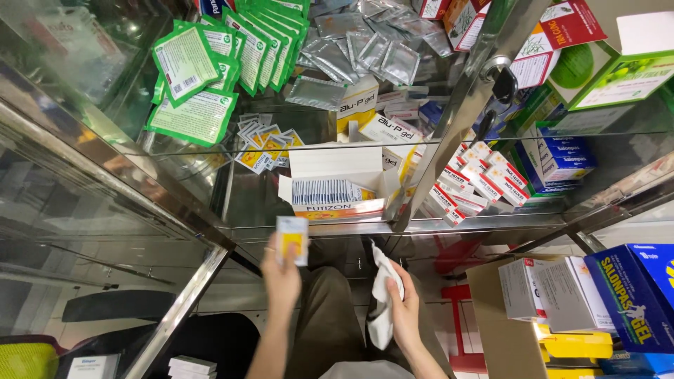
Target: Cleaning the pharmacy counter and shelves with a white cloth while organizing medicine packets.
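A small sachet, white with a yellow patch, is being held up by the left hand; its fingers are being closed around the sachet's lower edge, just below the front edge of the glass shelf. A crumpled white cloth is being gripped by the right hand, whose fingers are being curled tightly over its upper part while the rest is being left to hang down toward the lap.

Just beyond the sachet, at the front edge of the shelf, an open white box is being kept, with a row of thin packets standing on edge inside it. Toward the far left corner of the shelf, green sachets are being stacked in an overlapping fan, and silver foil packets are being piled along the far edge. Small yellow-and-white sachets are being scattered between the green ones and the open box. To the right of a slanting metal frame bar, red-and-white cartons are being stored in a leaning row near the shelf's front edge. A cardboard box of grey cartons is being kept at the lower right, beside a blue carton.
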